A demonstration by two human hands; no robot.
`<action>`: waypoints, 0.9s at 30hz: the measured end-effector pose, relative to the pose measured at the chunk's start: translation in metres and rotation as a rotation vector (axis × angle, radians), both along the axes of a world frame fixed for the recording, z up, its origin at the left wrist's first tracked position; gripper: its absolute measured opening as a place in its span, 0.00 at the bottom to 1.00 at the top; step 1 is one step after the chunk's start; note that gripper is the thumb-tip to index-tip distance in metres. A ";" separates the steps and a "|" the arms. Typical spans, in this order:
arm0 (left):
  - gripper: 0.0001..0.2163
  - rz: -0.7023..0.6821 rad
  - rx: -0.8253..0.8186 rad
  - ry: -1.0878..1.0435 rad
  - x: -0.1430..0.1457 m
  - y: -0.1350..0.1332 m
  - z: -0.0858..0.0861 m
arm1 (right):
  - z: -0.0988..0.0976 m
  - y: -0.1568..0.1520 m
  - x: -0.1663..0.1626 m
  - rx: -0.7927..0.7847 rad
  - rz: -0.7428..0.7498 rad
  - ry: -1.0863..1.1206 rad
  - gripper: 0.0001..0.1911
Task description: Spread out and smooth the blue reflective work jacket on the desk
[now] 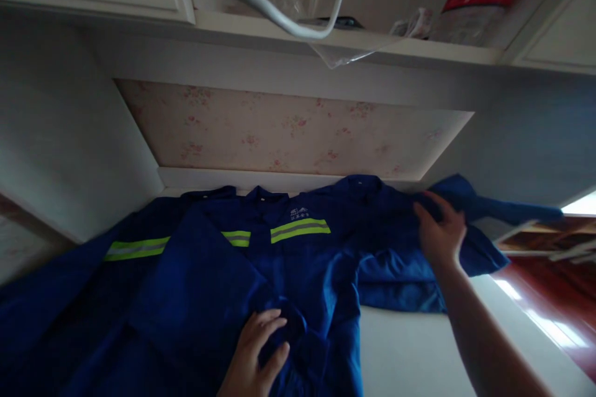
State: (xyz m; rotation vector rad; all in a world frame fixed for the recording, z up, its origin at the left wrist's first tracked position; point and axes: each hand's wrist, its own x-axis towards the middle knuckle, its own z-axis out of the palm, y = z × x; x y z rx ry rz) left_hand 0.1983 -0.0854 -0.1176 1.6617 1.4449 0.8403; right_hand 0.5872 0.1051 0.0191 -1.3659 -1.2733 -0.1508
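Blue work jacket (261,273) with reflective yellow stripes, spread flat across the white surface (410,353).

My left hand (254,353) presses open on the jacket's front near the surface's near edge; my right hand (440,229) pinches the sleeve (470,205) at the right edge.

Deep blue jacket (302,273) with yellow-green and silver reflective stripes (300,229); pink-flowered wallpaper (288,130).
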 end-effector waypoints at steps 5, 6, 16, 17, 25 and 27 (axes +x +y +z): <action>0.25 0.397 -0.364 -1.139 -0.027 0.023 0.050 | -0.024 -0.079 -0.121 -0.085 0.680 -0.690 0.18; 0.26 0.411 -0.428 -1.260 -0.034 0.027 0.061 | -0.036 -0.094 -0.141 -0.169 0.853 -0.766 0.19; 0.24 0.730 -0.582 -0.837 -0.054 0.015 0.055 | -0.071 -0.138 -0.174 -0.506 1.051 -0.383 0.15; 0.23 0.766 -0.559 -0.803 -0.059 0.009 0.053 | -0.072 -0.137 -0.169 -0.491 0.960 -0.347 0.15; 0.24 0.814 -0.369 -0.335 -0.103 -0.041 0.036 | -0.102 -0.183 -0.134 -0.764 0.662 0.434 0.15; 0.26 0.835 -0.382 -0.303 -0.112 -0.052 0.024 | -0.109 -0.212 -0.123 -1.019 0.792 0.644 0.19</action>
